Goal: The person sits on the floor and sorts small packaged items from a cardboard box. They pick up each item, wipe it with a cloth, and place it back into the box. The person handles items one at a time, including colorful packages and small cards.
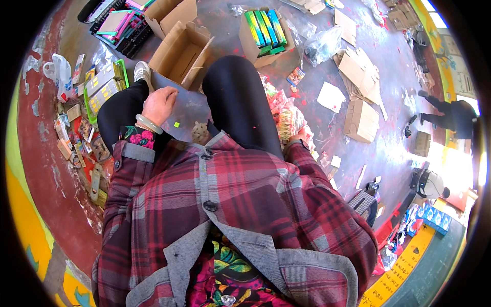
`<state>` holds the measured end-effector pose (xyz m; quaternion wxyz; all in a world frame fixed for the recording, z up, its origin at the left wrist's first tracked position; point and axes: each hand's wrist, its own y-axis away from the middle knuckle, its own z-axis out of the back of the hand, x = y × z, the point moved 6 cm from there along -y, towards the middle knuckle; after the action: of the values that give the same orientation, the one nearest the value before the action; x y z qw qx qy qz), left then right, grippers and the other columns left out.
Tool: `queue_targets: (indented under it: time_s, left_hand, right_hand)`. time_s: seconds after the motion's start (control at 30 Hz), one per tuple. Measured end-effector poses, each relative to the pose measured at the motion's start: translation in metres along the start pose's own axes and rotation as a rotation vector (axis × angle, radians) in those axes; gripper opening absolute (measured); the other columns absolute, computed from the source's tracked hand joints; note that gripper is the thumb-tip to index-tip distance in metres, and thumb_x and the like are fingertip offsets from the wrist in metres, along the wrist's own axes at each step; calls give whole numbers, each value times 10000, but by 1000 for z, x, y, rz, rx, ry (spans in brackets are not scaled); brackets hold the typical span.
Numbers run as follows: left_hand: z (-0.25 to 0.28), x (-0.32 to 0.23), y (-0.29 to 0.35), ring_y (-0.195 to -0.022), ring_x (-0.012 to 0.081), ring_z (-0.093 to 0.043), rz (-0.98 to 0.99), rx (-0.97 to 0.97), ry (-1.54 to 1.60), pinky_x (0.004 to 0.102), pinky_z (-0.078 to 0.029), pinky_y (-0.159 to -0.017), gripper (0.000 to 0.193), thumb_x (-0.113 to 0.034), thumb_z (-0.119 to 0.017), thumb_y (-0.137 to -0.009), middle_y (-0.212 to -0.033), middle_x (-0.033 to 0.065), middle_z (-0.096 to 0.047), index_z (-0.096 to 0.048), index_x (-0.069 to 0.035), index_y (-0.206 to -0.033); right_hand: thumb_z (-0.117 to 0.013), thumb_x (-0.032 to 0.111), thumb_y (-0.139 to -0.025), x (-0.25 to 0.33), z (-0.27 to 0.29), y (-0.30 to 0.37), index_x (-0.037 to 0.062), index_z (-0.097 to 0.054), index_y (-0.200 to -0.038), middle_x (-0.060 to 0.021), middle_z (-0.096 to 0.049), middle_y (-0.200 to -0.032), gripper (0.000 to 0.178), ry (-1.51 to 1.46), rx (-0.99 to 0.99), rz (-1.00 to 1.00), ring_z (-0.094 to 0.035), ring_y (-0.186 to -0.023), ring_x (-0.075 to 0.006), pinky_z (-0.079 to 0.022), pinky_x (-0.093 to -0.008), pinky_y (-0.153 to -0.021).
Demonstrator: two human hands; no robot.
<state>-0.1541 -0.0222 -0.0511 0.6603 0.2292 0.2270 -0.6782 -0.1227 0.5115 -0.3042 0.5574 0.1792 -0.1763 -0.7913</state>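
Clock read from centre of view. At 10, near: left hand [161,105], back upward, bracelets [148,123] at wrist. Fingers bent inward, tips turned away; cannot tell whether pinched narrow or around anything small. Above left thigh, just short of open carton [181,56] at 11.

At 2 to 3, near: right hand [305,134], beyond the other thigh, right against red-and-white bag [289,115]. Fingers mostly hidden at plaid cuff; cannot tell whether wide, narrow or gripping the bag. Bag itself at 1 to 2, on floor close along right thigh, crumpled reddish film around pale striped contents.

Farther out. At 12: carton with green, yellow and blue packs [264,30], standing on edge. At 1: clear plastic bag [322,47]. At 2: flattened cardboard [361,71], white sheet [331,97] nearer in. Toward 2 to 3: closed carton [361,121]; well beyond, dark-clothed person [450,115]. At 10: green basket [124,71] holding pale, yellow-marked packs. Between 10 and 11: black crate [134,45] with pink and turquoise items. At 9: scattered small boxes [76,153].
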Motion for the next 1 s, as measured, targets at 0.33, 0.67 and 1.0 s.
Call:
queue_targets:
  time_s: [0.33,0.67,1.0]
  left_hand:
    - [-9,1,-6,-796,327,-589,-36,-17,6,373,-468,-710,175,-146,-526,-820,-838,166,-617,-616,-9,-881]
    - [-5,-12,-15,-831,335,-579,-60,20,-35,393,-458,-747,179,-162,-516,-819,-849,162,-617,-607,-15,-866]
    - [13,-26,-21,-798,350,-573,-177,-105,61,388,-461,-696,205,-184,-505,-834,-811,175,-602,-598,-4,-860]
  right_hand:
    - [-690,327,-683,35,-27,-16,73,-542,-1138,-162,-624,-880,541,153,317,251,-605,-845,-302,-484,-373,-757]
    - [-698,367,-660,10,-32,-18,121,-542,-1181,-164,-629,-877,597,293,379,522,-604,-870,-301,-476,-368,-770]
    - [-589,215,-808,-53,135,-2,100,-624,-1003,-97,-613,-899,229,-922,-52,241,-600,-803,-219,-470,-319,-720]
